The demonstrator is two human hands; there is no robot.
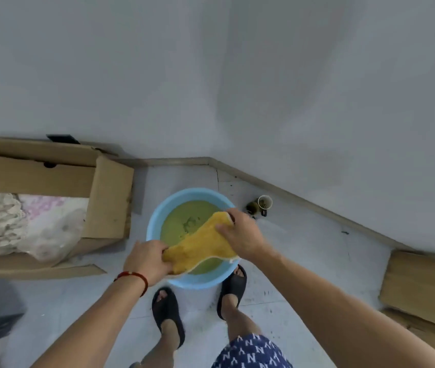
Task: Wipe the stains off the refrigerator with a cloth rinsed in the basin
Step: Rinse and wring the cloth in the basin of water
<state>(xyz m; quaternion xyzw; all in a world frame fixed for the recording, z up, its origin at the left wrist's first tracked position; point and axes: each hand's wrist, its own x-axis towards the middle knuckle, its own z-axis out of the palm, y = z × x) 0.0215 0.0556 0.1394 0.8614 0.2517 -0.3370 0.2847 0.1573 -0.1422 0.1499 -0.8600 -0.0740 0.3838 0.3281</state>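
Single head cam, steep look-down at near hands mid-frame, basin [158,221] on floor, wall at 12 o'clock.

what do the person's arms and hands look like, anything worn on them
Both forearms are bare, with no sleeves in view. The left hand has a thin red cord bracelet around its wrist. The right hand shows no gloves, rings, watch or band.

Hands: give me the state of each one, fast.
Left hand: closed, gripping the near end of the yellow cloth.
Right hand: closed, gripping the cloth's far end over the blue basin.
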